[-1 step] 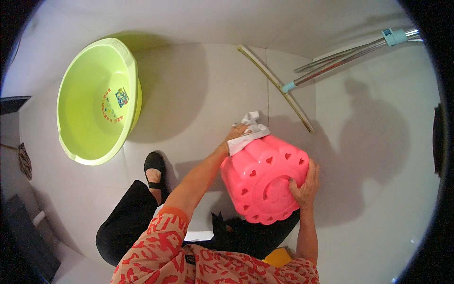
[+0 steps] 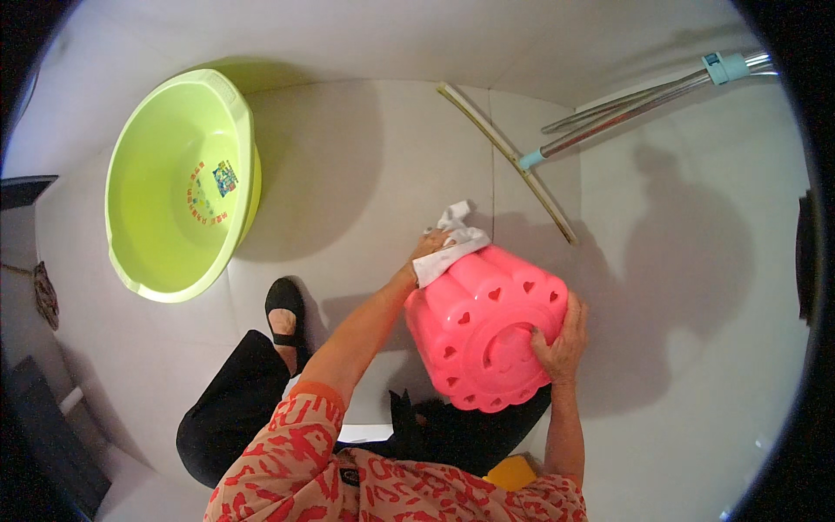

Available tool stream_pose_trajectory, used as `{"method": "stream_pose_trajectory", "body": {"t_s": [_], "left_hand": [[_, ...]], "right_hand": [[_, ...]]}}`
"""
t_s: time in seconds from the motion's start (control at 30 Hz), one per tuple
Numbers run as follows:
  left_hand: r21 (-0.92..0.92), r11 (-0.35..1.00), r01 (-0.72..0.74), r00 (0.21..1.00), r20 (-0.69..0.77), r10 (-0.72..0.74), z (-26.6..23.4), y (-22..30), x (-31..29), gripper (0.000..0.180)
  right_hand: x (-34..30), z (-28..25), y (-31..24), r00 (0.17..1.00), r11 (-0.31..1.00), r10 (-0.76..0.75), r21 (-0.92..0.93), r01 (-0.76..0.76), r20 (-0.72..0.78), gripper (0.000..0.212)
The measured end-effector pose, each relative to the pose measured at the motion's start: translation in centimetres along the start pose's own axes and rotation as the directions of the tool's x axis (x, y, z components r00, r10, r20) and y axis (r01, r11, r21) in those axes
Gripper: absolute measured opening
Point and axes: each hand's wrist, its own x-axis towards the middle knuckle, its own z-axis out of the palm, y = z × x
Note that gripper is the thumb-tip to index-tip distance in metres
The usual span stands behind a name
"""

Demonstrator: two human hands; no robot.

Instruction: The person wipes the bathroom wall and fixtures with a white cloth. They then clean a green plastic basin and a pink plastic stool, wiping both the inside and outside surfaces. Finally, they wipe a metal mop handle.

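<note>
A pink plastic stool (image 2: 474, 352) with a scalloped rim and heart-shaped cutouts is tilted over my lap, its round top facing me. My left hand (image 2: 428, 247) presses a white cloth (image 2: 468, 241) against the far left side of the stool; the fingers are partly hidden in the folds. On the right, my right hand (image 2: 565, 344) grips the stool's rim. Its thumb lies on the top by the round recess, and its other fingers go around the edge.
A large lime-green basin (image 2: 143, 204) sits at the left. At the upper right, a squeegee-like tool (image 2: 544, 201) with a metal pole (image 2: 622, 116) reaches toward the wall. My black shoe (image 2: 284, 300) is on the light floor; something yellow (image 2: 511, 472) shows beside my waist.
My left hand and the white cloth have shifted very slightly left, and the cloth's folds have changed shape. The stool and my right hand look the same.
</note>
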Motion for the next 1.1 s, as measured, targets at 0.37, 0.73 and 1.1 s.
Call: {"method": "stream_pose_trajectory", "body": {"t_s": [0.37,0.73,1.1], "left_hand": [[-0.847,0.499,0.185,0.919,-0.031,-0.394,-5.9,11.2,-4.2,0.041],[-0.418,0.903,0.095,0.958,0.284,0.031,-9.6,13.7,6.7,0.044],[-0.188,0.897,0.4,0.903,0.247,-0.351,-5.4,2.4,0.8,0.046]], "right_hand": [[0.3,-0.4,-1.1,0.999,1.0,0.018,-0.022,-0.018,-0.031,0.081],[0.2,-0.2,-1.2,0.998,0.999,0.027,-0.019,-0.028,-0.056,0.08],[0.4,-0.2,-1.5,0.999,0.999,0.031,-0.014,-0.031,-0.043,0.077]]}}
